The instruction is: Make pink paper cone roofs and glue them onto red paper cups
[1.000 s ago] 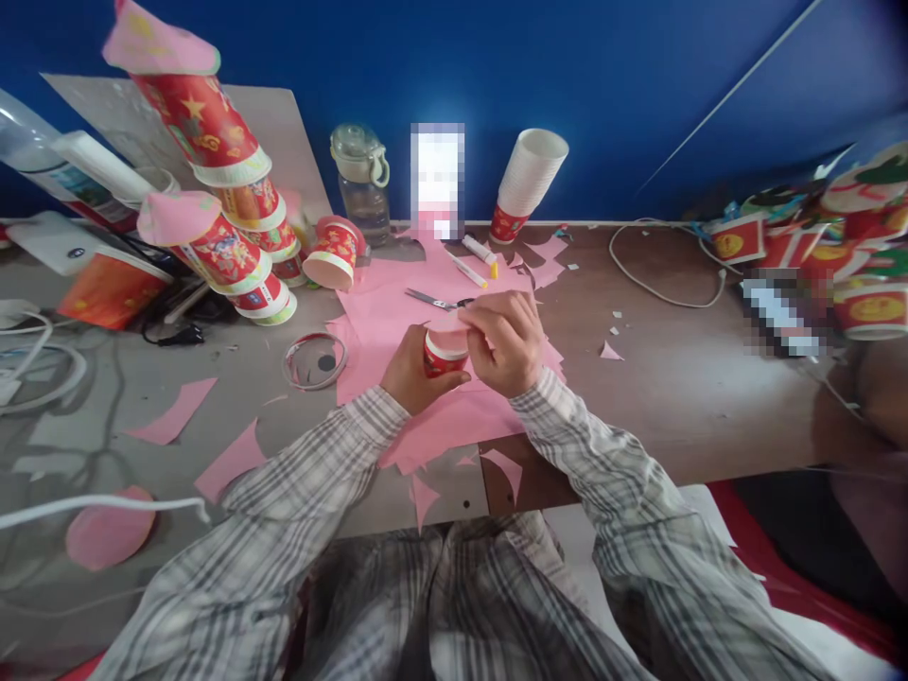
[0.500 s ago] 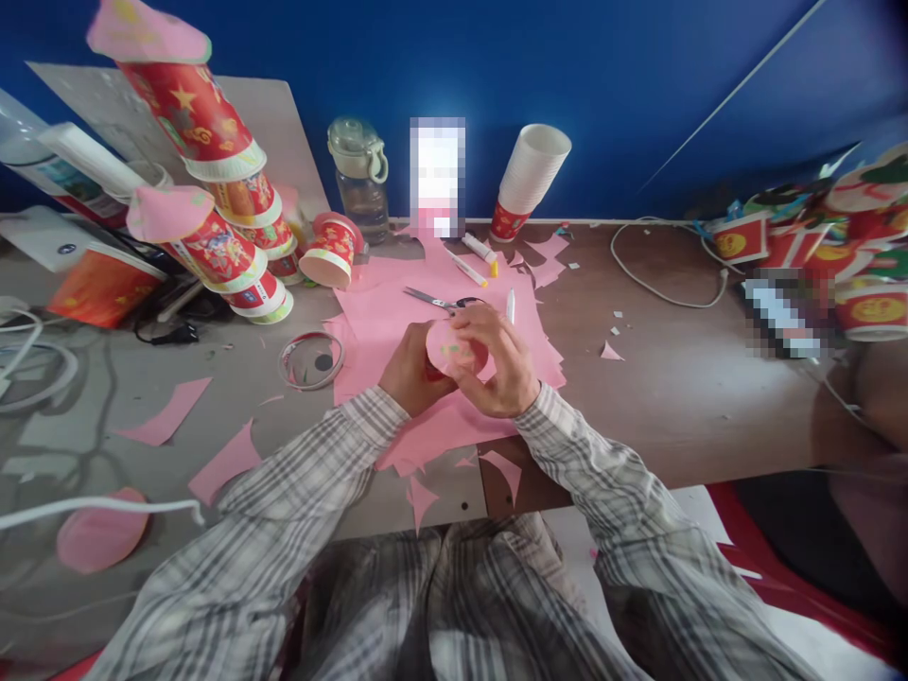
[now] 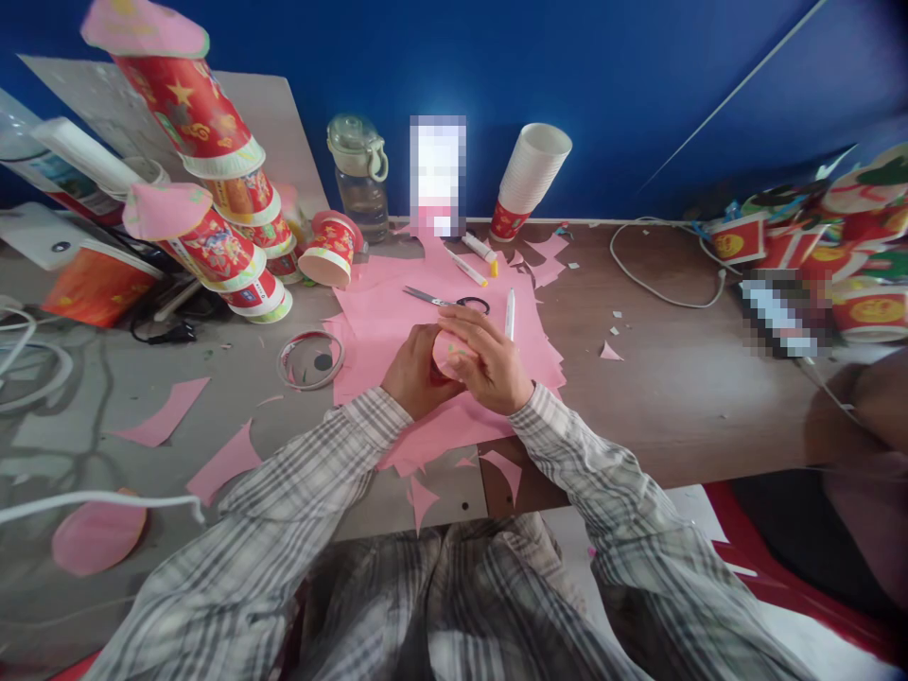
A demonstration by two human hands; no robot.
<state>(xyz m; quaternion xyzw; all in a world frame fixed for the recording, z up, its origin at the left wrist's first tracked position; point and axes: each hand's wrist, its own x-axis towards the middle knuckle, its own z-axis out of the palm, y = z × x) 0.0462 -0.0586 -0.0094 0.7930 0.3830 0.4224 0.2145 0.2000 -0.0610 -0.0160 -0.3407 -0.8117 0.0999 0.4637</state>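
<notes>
My left hand (image 3: 413,380) is wrapped round a red paper cup (image 3: 438,375), which is mostly hidden by my fingers. My right hand (image 3: 498,367) curves over the top and holds a round pink paper piece (image 3: 449,350) with small green marks against the cup. Whether that piece is attached to the cup, I cannot tell. Beneath both hands lie pink paper sheets (image 3: 375,326). Just beyond my fingers are the scissors (image 3: 424,296) with dark handles, and a white marker (image 3: 510,312) rests to their right.
Stacked red cups with pink tops (image 3: 185,104) stand at the left, near a water bottle (image 3: 360,184). At the back are a blurred bright screen (image 3: 438,165) and a stack of white cups (image 3: 533,170). A tape roll (image 3: 310,361) and pink scraps (image 3: 227,462) lie left.
My right hand has closed further over the pink paper piece, its fingers now flatter across the top. More of the scissors' handle shows. My left hand keeps its hold on the cup.
</notes>
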